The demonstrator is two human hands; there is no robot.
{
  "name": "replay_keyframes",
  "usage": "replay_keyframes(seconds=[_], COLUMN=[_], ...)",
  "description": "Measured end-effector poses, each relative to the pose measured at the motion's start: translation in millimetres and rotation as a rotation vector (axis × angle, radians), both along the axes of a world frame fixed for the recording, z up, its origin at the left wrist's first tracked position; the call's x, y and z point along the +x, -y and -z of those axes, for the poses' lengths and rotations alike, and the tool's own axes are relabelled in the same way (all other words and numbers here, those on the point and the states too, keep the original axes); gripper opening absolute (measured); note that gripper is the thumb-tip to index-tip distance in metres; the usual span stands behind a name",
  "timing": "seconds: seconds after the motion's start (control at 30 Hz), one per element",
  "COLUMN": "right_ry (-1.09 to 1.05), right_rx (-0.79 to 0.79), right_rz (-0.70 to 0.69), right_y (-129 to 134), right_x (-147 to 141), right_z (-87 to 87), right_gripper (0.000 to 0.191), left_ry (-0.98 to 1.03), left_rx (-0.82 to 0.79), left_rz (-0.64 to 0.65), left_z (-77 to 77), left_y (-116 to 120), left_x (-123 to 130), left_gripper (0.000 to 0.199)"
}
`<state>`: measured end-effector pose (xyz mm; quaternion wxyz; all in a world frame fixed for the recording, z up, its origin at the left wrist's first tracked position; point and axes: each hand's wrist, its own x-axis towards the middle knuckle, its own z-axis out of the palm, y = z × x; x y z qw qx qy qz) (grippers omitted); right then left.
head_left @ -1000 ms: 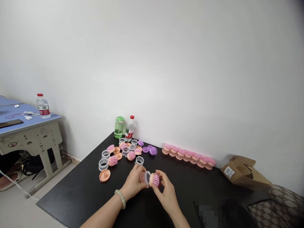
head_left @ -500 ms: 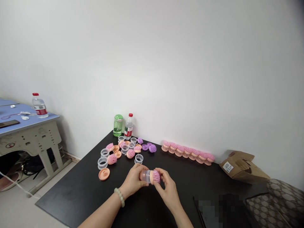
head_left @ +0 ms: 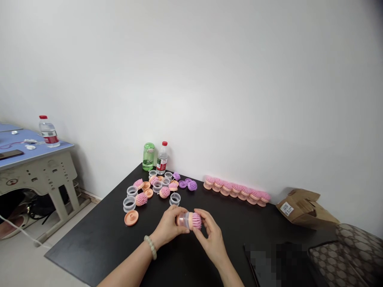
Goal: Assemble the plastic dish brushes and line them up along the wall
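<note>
Between my two hands is a small scrub brush (head_left: pixel 185 220), tipped on its side, with a clear ring-shaped body and a pink bristle head. My left hand (head_left: pixel 170 225), with a bead bracelet at the wrist, is closed around the clear body and its peach end. At the bristle end, my right hand (head_left: pixel 210 232) grips the head between thumb and fingers. The nearest loose part is a clear ring (head_left: pixel 175 199) just beyond my left hand. Further left lie a peach round cap (head_left: pixel 131 218) and a pink bristle head (head_left: pixel 141 199).
A row of several pink-topped brushes (head_left: pixel 235 190) stands along the wall. Purple parts (head_left: pixel 192 185), a green bottle (head_left: pixel 148 157) and a water bottle (head_left: pixel 162 158) are at the back of the black table (head_left: pixel 98 243). A brown paper bag (head_left: pixel 306 209) lies right.
Both hands keep their hold on the brush, with barely any shift in the fingers. The whole view has moved slightly.
</note>
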<state>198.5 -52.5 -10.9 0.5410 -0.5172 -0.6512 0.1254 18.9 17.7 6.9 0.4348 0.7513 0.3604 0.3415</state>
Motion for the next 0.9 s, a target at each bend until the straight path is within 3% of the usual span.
replay_keyframes(seconds=[0.27,0.67,0.9], right_ry=[0.034,-0.001,0.048], right_rx=[-0.005,-0.043,-0.040], right_rz=[-0.005,-0.058,-0.021], right_y=[2.7,2.4,2.4], right_x=[0.8,4.2,1.1], right_z=[-5.7,-1.1,-3.3], right_gripper=[0.034,0.036,0.035], left_ry=[-0.023,0.000,-0.028], left_rx=[0.012,0.043,0.031], left_rz=[0.024,0.022,0.050], left_z=[-1.5,-1.0,-0.9], left_y=[3.7,4.1,6.6], left_x=[1.1,2.1,2.7], left_gripper=[0.049,0.047,0.047])
